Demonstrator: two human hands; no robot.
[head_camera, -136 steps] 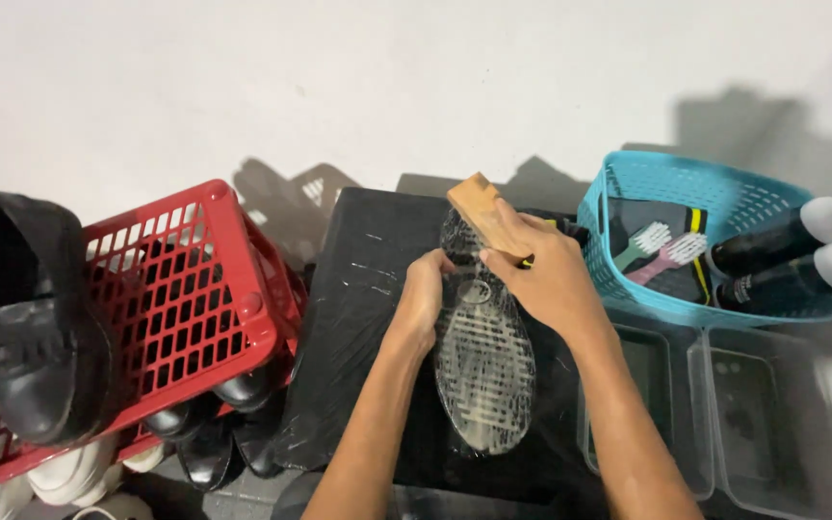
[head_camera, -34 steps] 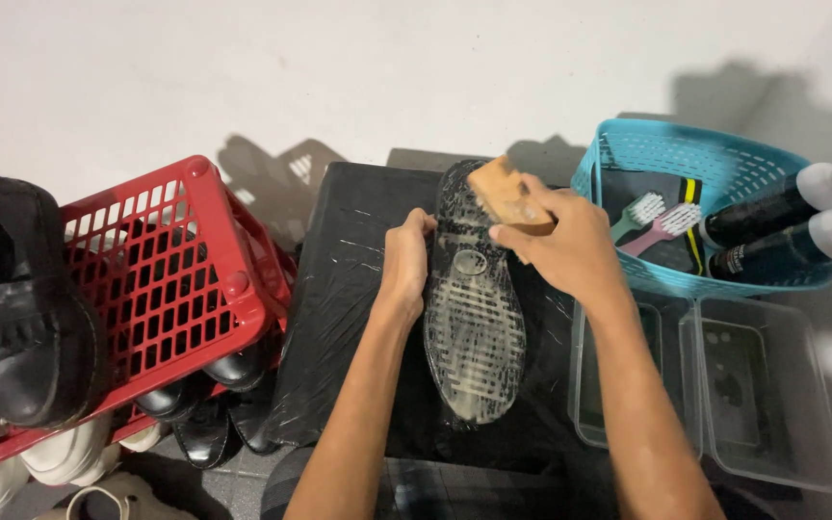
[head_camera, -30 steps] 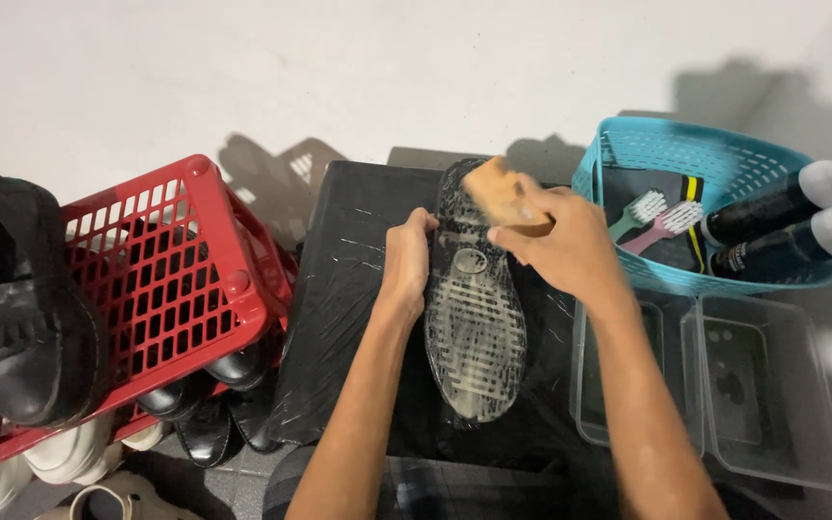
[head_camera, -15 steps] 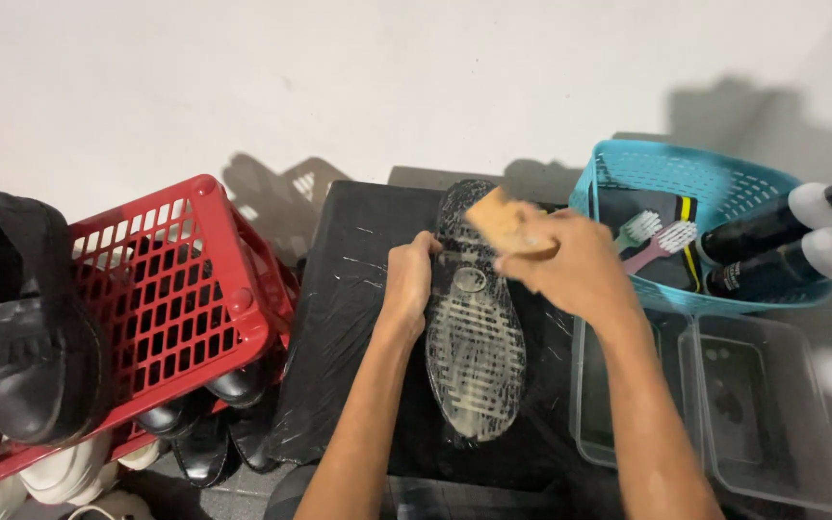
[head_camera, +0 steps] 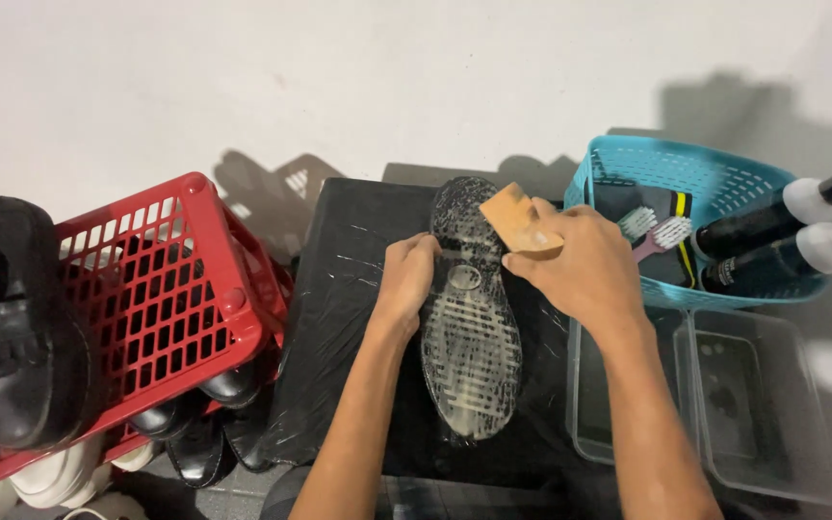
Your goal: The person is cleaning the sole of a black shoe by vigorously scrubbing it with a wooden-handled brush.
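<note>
1. At the far left, a black shoe (head_camera: 12, 327) sits upright against a red plastic crate (head_camera: 161, 289); more black shoes (head_camera: 199, 424) and some white ones (head_camera: 45, 477) lie below and beside the crate.

2. In the middle, a black, plastic-wrapped block (head_camera: 339, 318) serves as the table. On it lies a shoe, sole (head_camera: 471, 327) up, its long axis running away from the person, the narrower end toward the wall and the broad end near the body, tilted slightly left at the far end.

3. The left hand (head_camera: 406, 284) lies just left of the sole, fingers curled against its edge at about mid-length, steadying it.

4. The right hand (head_camera: 585, 270) is just right of the sole's far end, fingers closed around a wooden brush block (head_camera: 517, 221), which angles up and left so that its tip touches or hangs over the sole's narrow end. The bristles cannot be seen. The right hand is the nearer one to that far end; the left is nearer the middle.

5. Right of that hand, a teal basket (head_camera: 724, 173) holds two toothbrushes (head_camera: 652, 229) and a dark packet with a yellow stripe (head_camera: 671, 207). Two dark bottles with white necks and black caps (head_camera: 792, 236) stick out over its right rim.

6. Below the basket, two clear plastic tubs (head_camera: 724, 404) stand side by side.
</note>
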